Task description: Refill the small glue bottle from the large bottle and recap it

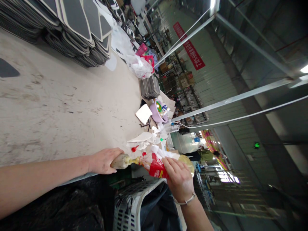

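My left hand (pixel 102 161) grips a small, grimy squeeze bottle (pixel 121 161) at the edge of the worktable (pixel 60 96). My right hand (pixel 179 179), with a bracelet on its wrist, holds a larger plastic bottle (pixel 156 168) with a red label and yellowish liquid inside. The large bottle is tipped so that its mouth meets the neck of the small one. A small red cap (pixel 134 148) lies on crumpled white paper just beyond the bottles.
Tall stacks of dark grey cut pieces (pixel 77 29) line the far side of the table, with a smaller stack (pixel 149 87) beyond. A purple basin (pixel 156 113), white plastic bags (pixel 141 65) and a white sheet (pixel 143 113) lie nearby. A white slotted basket (pixel 130 205) stands below my hands. Another person (pixel 204 155) stands far off.
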Tool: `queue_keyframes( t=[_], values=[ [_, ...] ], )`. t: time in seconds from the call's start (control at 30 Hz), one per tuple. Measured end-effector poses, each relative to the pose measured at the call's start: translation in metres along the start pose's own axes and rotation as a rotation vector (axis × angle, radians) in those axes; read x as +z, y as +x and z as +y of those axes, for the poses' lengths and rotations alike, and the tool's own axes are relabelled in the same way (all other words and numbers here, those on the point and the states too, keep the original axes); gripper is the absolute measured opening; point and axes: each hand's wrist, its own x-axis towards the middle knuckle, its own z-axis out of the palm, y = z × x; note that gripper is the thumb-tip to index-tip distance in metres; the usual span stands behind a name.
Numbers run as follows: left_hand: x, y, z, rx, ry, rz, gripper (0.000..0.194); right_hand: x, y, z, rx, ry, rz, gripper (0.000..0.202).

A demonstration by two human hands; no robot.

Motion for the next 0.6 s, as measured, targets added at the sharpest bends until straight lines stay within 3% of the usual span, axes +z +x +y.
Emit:
queue_keyframes(
  t=[0.6],
  values=[
    [-0.0032,-0.0015,0.0027,0.0,0.012,0.004,0.064,-0.0024,0.0038,0.0012,-0.018,0.008,-0.032,0.029]
  ],
)
